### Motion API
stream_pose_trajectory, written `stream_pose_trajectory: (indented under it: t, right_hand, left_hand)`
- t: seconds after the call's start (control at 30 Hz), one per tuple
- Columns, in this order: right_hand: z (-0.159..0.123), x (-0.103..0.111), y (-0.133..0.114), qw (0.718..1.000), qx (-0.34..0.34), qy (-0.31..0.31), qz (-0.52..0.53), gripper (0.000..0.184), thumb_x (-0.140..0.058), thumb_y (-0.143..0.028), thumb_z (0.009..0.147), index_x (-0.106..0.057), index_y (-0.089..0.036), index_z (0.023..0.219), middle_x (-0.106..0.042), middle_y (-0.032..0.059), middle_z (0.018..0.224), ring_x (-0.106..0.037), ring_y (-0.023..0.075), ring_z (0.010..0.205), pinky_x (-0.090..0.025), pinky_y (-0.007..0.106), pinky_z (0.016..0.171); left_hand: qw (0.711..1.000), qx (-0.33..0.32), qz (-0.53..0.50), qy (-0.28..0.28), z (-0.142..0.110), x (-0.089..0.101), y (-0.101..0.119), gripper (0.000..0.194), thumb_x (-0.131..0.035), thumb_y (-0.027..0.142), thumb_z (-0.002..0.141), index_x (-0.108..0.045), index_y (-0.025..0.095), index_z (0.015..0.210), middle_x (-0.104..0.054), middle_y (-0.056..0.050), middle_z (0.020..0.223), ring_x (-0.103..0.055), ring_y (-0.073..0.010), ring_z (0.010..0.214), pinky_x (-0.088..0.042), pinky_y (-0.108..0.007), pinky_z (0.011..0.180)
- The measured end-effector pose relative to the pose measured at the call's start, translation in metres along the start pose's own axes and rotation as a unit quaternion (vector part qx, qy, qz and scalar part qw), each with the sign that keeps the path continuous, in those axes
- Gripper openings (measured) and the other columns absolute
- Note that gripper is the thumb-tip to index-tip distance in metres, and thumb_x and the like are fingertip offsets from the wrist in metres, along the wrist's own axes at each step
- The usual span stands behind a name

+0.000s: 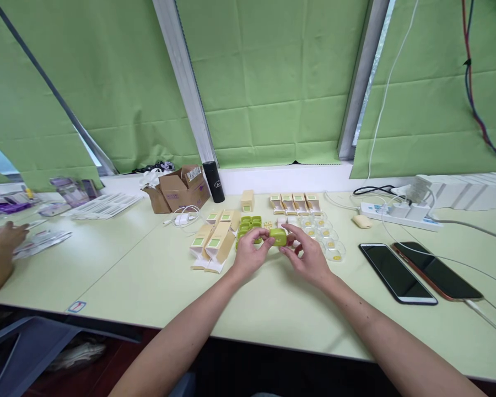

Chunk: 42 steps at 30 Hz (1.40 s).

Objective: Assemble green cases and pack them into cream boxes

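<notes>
Green case (278, 237) | hands: left (250, 255) pinching one end, right (308, 258) curled at other, grip unclear | forearms (196, 322) angled inward

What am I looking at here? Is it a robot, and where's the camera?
No robot here! These are a person's own bare left hand and right hand. There's just one picture, from a camera worn on that person's head, looking forward and down.

The left hand grips a small shiny green case, with the right hand's fingers at its other end. On the pale table are cream cartons, clear plastic cups, a black bottle and a dark-screened phone. Far left, you can see somebody else's hand.
</notes>
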State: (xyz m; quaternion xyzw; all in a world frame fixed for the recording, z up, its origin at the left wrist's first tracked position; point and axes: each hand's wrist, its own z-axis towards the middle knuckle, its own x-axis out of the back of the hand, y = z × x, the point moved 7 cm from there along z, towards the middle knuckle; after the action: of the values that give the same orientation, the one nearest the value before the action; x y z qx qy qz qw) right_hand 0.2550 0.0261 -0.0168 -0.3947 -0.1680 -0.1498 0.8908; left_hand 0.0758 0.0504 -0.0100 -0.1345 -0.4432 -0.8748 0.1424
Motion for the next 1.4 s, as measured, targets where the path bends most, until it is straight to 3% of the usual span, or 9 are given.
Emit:
stream_pose_trajectory:
  t: [0.2, 0.33, 0.63, 0.8, 0.97, 1.13, 1.27, 1.4]
  right_hand:
    - [0.001, -0.002, 0.003, 1.0, -0.018, -0.008, 0.018, 0.041, -0.064, -0.031, 0.095, -0.062, -0.028, 0.135, -0.071, 0.0033, 0.089, -0.068, 0.021, 0.078, -0.059, 0.034, 0.065]
    - [0.003, -0.002, 0.003, 0.998, -0.046, -0.012, 0.05, 0.042, -0.066, -0.033, 0.093, -0.061, -0.026, 0.134, -0.068, 0.0011, 0.085, -0.066, 0.0191, 0.074, -0.057, 0.031, 0.062]
    - [0.005, 0.001, 0.002, 0.989, -0.082, 0.003, 0.127, 0.041, -0.068, -0.041, 0.091, -0.061, -0.024, 0.128, -0.07, 0.0071, 0.106, -0.067, 0.0227, 0.095, -0.056, 0.029, 0.063]
    - [0.004, 0.0, 0.003, 0.985, -0.082, -0.001, 0.153, 0.041, -0.069, -0.042, 0.092, -0.059, -0.025, 0.128, -0.069, 0.0094, 0.116, -0.066, 0.0248, 0.104, -0.059, 0.03, 0.066]
    - [0.004, -0.005, 0.009, 0.964, -0.099, -0.018, 0.248, 0.044, -0.071, -0.049, 0.091, -0.059, -0.024, 0.126, -0.067, 0.0125, 0.121, -0.065, 0.028, 0.112, -0.061, 0.031, 0.064]
    - [0.006, -0.008, 0.011, 0.942, -0.117, -0.042, 0.312, 0.048, -0.074, -0.058, 0.088, -0.063, -0.023, 0.119, -0.068, 0.0119, 0.116, -0.065, 0.0258, 0.102, -0.061, 0.03, 0.06]
    - [0.007, -0.01, 0.015, 0.936, -0.137, -0.051, 0.32, 0.047, -0.077, -0.058, 0.086, -0.069, -0.02, 0.113, -0.069, 0.01, 0.11, -0.064, 0.0213, 0.089, -0.057, 0.028, 0.057]
    - [0.005, -0.013, 0.019, 0.945, -0.157, -0.052, 0.282, 0.049, -0.076, -0.057, 0.086, -0.071, -0.019, 0.117, -0.071, 0.0097, 0.111, -0.063, 0.0188, 0.082, -0.053, 0.027, 0.054]
  left_hand:
    - [1.0, 0.014, 0.002, -0.024, -0.001, -0.003, 0.001, 0.045, -0.059, 0.06, 0.099, -0.07, 0.018, 0.085, -0.076, -0.005, 0.084, -0.07, -0.0199, 0.081, -0.055, -0.032, 0.079]
    - [1.0, -0.008, 0.003, -0.028, 0.0, -0.001, 0.002, 0.054, -0.043, 0.061, 0.106, -0.067, 0.019, 0.081, -0.072, -0.006, 0.081, -0.067, -0.0199, 0.08, -0.052, -0.031, 0.075]
    - [0.997, -0.046, 0.009, -0.053, -0.001, -0.004, 0.002, 0.034, -0.052, 0.046, 0.106, -0.069, 0.02, 0.091, -0.074, -0.007, 0.088, -0.069, -0.0216, 0.089, -0.054, -0.034, 0.081]
    - [0.997, -0.051, 0.024, -0.048, -0.001, -0.003, 0.006, 0.031, -0.055, 0.041, 0.105, -0.069, 0.02, 0.088, -0.074, -0.006, 0.087, -0.068, -0.0215, 0.087, -0.053, -0.035, 0.082]
    - [0.992, -0.096, 0.071, -0.049, -0.002, -0.001, 0.015, 0.025, -0.057, 0.033, 0.104, -0.068, 0.021, 0.084, -0.071, -0.005, 0.086, -0.065, -0.0216, 0.087, -0.051, -0.037, 0.085]
    - [0.978, -0.172, 0.115, -0.019, -0.004, 0.006, 0.022, 0.014, -0.069, 0.034, 0.098, -0.068, 0.021, 0.104, -0.069, -0.008, 0.102, -0.06, -0.0263, 0.11, -0.052, -0.041, 0.095]
    - [0.953, -0.242, 0.18, -0.041, -0.007, 0.003, 0.03, 0.046, -0.075, 0.037, 0.094, -0.059, 0.024, 0.136, -0.067, -0.012, 0.124, -0.051, -0.0316, 0.127, -0.046, -0.051, 0.109]
    - [0.935, -0.276, 0.212, -0.066, -0.012, -0.003, 0.038, 0.054, -0.068, 0.028, 0.099, -0.049, 0.026, 0.149, -0.06, -0.015, 0.135, -0.05, -0.0324, 0.13, -0.046, -0.054, 0.111]
